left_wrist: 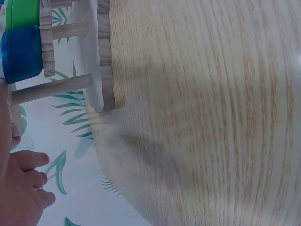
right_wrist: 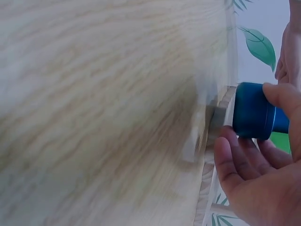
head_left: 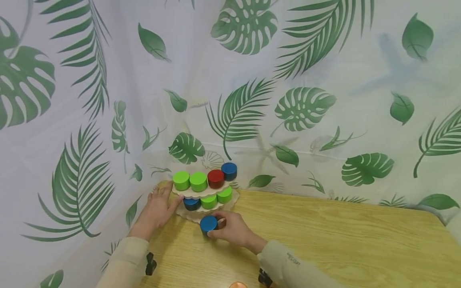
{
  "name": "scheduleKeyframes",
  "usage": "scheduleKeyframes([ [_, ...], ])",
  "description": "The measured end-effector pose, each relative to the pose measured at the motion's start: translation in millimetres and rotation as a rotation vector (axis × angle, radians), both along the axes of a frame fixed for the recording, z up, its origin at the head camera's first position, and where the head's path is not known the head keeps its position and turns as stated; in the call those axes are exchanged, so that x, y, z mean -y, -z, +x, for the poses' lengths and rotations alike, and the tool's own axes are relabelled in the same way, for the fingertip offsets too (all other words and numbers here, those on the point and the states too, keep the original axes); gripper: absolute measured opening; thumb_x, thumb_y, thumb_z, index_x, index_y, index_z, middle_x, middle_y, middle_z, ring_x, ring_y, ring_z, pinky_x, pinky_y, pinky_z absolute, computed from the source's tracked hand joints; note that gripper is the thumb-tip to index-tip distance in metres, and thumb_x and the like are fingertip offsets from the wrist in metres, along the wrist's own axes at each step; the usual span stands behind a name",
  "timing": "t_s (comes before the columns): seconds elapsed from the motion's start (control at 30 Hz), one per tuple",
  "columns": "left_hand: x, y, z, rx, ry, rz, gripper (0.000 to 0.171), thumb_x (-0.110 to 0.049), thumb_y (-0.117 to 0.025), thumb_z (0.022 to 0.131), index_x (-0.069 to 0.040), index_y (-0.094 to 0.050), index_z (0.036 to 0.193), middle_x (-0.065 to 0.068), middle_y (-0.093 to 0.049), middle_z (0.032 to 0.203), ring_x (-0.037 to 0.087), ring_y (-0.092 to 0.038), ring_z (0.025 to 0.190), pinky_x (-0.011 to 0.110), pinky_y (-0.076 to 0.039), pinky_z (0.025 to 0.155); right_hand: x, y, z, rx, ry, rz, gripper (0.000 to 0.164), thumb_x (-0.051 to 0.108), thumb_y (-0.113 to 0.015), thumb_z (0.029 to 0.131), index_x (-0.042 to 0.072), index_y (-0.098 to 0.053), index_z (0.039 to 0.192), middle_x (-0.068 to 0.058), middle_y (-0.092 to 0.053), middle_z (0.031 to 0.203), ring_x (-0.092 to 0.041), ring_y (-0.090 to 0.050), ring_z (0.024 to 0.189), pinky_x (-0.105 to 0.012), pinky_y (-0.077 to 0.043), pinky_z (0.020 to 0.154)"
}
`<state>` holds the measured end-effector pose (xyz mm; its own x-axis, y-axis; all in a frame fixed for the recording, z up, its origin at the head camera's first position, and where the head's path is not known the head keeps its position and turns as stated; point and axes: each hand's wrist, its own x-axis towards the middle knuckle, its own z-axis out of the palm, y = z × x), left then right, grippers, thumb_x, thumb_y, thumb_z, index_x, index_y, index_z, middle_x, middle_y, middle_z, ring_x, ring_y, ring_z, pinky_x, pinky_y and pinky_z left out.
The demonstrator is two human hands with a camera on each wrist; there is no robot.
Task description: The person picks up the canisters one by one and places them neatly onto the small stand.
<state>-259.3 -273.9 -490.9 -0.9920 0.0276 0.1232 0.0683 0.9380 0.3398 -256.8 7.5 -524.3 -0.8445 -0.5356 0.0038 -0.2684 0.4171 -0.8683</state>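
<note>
My right hand holds a small blue cylinder between thumb and fingers, at the front edge of a wooden tiered stand with scalloped shelves. In the right wrist view the cylinder shows a thin seam near its top, with the thumb on one side and fingers beneath. My left hand grips the left edge of the stand's top shelf, thumb in front. The top shelf bears two green cylinders, a red one and a blue one. Below stand another blue cylinder and two green ones.
The stand is on a wood-grain table, close to a leaf-printed curtain at the back and left. Two black clamp-like parts show near the forearms. An orange round thing is cut off at the bottom edge.
</note>
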Motion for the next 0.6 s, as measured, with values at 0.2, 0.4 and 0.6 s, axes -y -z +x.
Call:
scheduleKeyframes([
  [0.2,-1,-0.5,0.4,-0.002,0.002,-0.007,0.082,-0.060,-0.036,0.111,0.000,-0.025,0.166,0.033,-0.035,0.165,0.057,-0.019,0.157,0.071,-0.017,0.127,5,1.8,2.8,-0.028,0.035,0.000,0.045,0.019,-0.087,0.087,0.005,-0.070,0.127,-0.009,-0.075,0.118,-0.021,-0.070,0.100,-0.030,-0.062,0.082],
  [0.4,-2,-1.2,0.8,-0.004,0.002,-0.015,0.081,-0.059,-0.036,0.111,0.001,-0.025,0.166,0.032,-0.037,0.164,0.058,-0.020,0.156,0.072,-0.019,0.126,8,5.0,3.2,-0.030,0.064,-0.012,0.050,0.015,-0.087,0.087,0.000,-0.067,0.130,-0.014,-0.072,0.123,-0.027,-0.072,0.108,-0.039,-0.064,0.089],
  [0.6,-1,-1.7,1.0,-0.007,-0.001,-0.019,0.081,-0.058,-0.037,0.111,0.001,-0.026,0.165,0.032,-0.036,0.165,0.058,-0.021,0.156,0.072,-0.020,0.126,12,7.2,4.6,-0.035,0.096,-0.031,0.054,0.015,-0.088,0.087,-0.003,-0.065,0.132,-0.017,-0.072,0.125,-0.028,-0.072,0.108,-0.038,-0.064,0.088],
])
